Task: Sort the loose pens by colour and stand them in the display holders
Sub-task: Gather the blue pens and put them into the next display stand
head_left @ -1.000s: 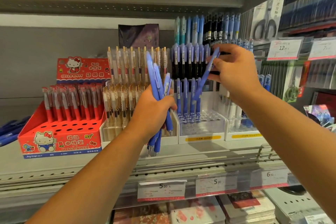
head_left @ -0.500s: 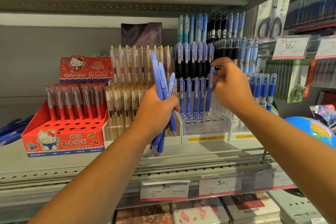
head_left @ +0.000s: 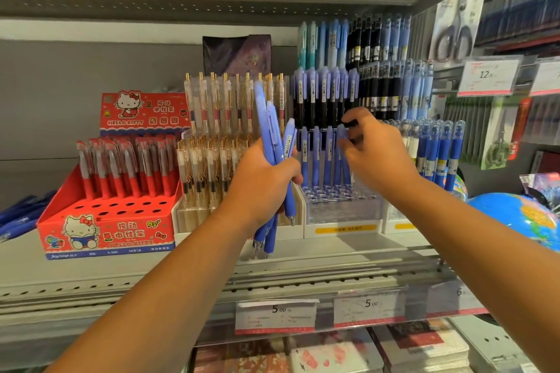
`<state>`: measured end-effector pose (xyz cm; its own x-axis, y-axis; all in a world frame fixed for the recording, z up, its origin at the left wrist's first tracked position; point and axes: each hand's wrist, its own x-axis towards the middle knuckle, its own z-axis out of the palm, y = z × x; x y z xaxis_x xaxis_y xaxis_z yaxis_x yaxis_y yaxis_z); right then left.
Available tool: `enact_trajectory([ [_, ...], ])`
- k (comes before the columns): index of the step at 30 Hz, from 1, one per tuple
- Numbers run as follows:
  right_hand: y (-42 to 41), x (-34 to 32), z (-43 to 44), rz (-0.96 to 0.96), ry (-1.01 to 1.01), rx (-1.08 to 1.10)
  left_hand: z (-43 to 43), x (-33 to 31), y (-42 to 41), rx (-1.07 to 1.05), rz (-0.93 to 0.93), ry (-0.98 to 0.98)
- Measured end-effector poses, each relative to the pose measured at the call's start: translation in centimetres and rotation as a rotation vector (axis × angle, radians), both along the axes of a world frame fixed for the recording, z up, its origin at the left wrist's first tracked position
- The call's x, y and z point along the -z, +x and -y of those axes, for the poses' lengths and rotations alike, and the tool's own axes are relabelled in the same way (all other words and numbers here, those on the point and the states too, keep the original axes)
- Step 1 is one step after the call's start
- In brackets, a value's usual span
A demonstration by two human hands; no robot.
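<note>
Standing in holder [head_left: 342,209] now, pen [head_left: 345,169]

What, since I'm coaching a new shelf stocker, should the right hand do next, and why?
Probably let go. The right hand pinches the top of a blue pen that already seems to stand in the clear holder, in line with the other blue ones. It could then draw another from the bundle that the left hand grips.

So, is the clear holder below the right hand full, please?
Partly empty: the clear holder has blue pens in its back row; its front holes are bare.
</note>
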<state>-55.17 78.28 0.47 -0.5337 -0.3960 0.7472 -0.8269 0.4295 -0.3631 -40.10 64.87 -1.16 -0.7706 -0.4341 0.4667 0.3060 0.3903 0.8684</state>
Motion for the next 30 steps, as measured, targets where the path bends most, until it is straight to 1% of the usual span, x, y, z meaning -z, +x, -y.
enact_trajectory([
  [5, -0.6, 0.0, 0.0, -0.015, 0.030, 0.077, 0.0, 0.1, 0.0, 0.003, -0.004, -0.005],
  [13, 0.5, -0.6, 0.2, -0.034, 0.281, 0.276, 0.1, 0.1, 0.0, 0.050, -0.023, -0.012],
  [15, 1.7, -0.9, 0.1, -0.131, 0.294, 0.336, 0.1, 0.2, 0.0, 0.063, -0.022, -0.029],
  [16, 2.4, -1.0, 0.1, -0.168, 0.247, 0.289, 0.1, 0.2, 0.0, 0.065, -0.025, -0.034],
  [17, 3.1, -1.2, 0.3, -0.139, 0.154, 0.160, 0.1, 0.2, -0.1, 0.062, -0.030, -0.038],
  [18, 4.0, -1.6, 0.5, -0.010, 0.036, -0.039, 0.2, 0.2, -0.1, 0.058, -0.036, -0.042],
  [19, 4.9, -2.0, 0.8, 0.201, -0.063, -0.267, 0.2, 0.2, -0.1, 0.058, -0.043, -0.044],
  [20, 5.9, -2.2, 0.9, 0.390, -0.139, -0.448, 0.2, 0.2, -0.1, 0.062, -0.050, -0.048],
  [21, 6.5, -2.3, 1.0, 0.488, -0.176, -0.565, 0.2, 0.2, -0.1, 0.068, -0.055, -0.054],
  [22, 7.0, -2.3, 1.1, 0.506, -0.186, -0.619, 0.2, 0.2, -0.1, 0.075, -0.059, -0.064],
  [25, 7.7, -2.0, 1.3, 0.494, -0.246, -0.620, 0.2, 0.2, 0.0, 0.082, -0.060, -0.082],
  [28, 7.6, -2.0, 1.0, 0.615, -0.327, -0.625, 0.1, 0.2, 0.2, 0.088, -0.042, -0.077],
  [30, 7.5, -2.2, 0.8, 0.647, -0.378, -0.596, 0.1, 0.2, 0.2, 0.108, -0.029, -0.038],
])
